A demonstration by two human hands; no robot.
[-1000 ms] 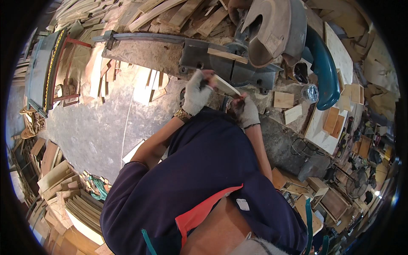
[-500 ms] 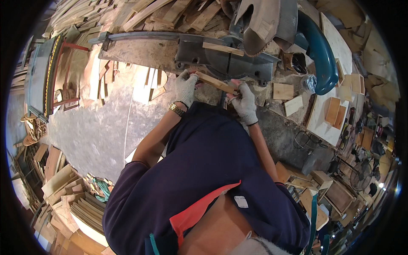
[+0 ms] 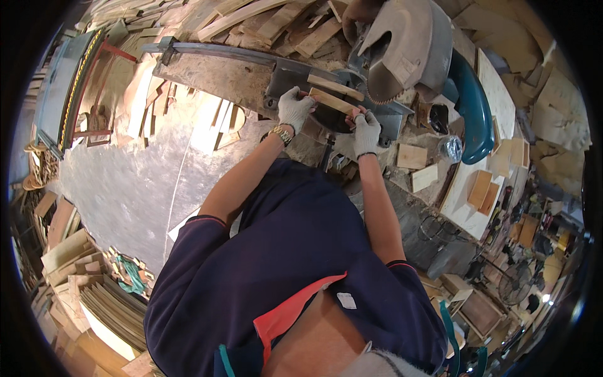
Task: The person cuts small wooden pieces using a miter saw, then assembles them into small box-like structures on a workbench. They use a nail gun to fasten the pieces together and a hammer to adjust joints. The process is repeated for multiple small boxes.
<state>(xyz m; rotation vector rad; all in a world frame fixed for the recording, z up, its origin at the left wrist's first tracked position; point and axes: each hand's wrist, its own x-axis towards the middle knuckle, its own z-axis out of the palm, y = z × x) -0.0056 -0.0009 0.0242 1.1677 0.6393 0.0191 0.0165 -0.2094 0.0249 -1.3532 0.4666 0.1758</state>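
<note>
A short wooden strip [image 3: 332,101] spans my two gloved hands over the base of a miter saw [image 3: 408,53]. My left hand [image 3: 295,109], with a gold watch on its wrist, pinches the strip's left end. At the other end, the fingers of my right hand [image 3: 366,132] close on it. Just beyond lies a second wooden strip [image 3: 336,87], roughly parallel, along the saw's dark metal fence [image 3: 289,74]. The toothed blade [image 3: 384,94] is raised to the right of both strips and apart from my hands. A blue-green handle [image 3: 474,113] curves down at the saw's right.
Offcut boards [image 3: 270,28] are heaped behind the saw. Small wood blocks [image 3: 411,156] lie on the bench to the right, near a clear round object [image 3: 450,147]. A red-framed stand [image 3: 94,88] is at far left. Stacked thin boards [image 3: 113,311] sit at lower left.
Both hands have moved forward with the wooden strip, from the bench's near edge to over the saw base, close to the second strip. The whole view has shifted slightly.
</note>
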